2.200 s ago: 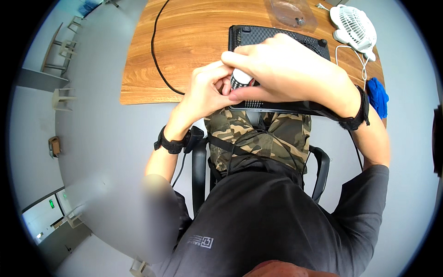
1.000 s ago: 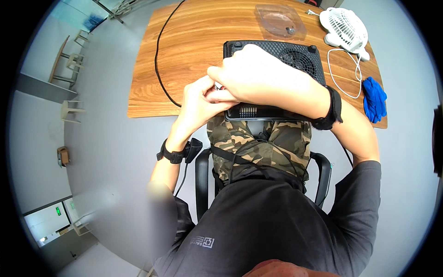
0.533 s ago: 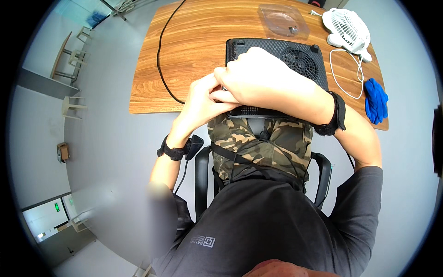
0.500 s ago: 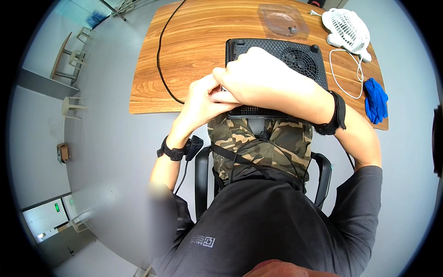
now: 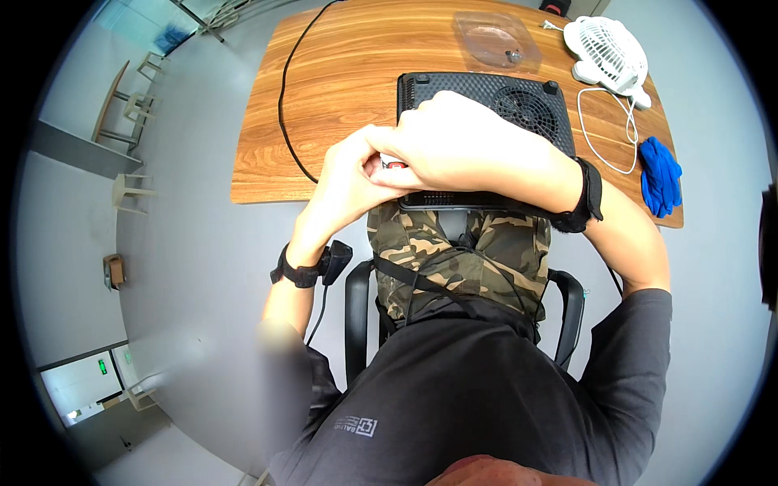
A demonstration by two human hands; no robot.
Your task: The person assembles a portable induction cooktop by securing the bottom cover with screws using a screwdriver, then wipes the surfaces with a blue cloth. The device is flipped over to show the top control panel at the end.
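A flat black appliance, probably an induction cooker, lies with its vented underside up at the table's near edge. A round fan grille and small feet show on it. Over its left part my hands meet. My left hand is closed, its fingers bent inward against the other hand. My right hand reaches across from the right, also closed, with the thumb towards the left hand. Between them shows a sliver of a small white-and-red thing; its kind is hidden by the fingers.
A black cable crosses the wooden table on the left. At the back lies a clear plastic tray with a small metallic item. A white fan with its white cord and blue gloves lie at right.
A gap has opened between my hands, and the white-and-red thing now shows in it. My left hand has turned slightly. The whole view has shifted a little; the appliance stays on the table.
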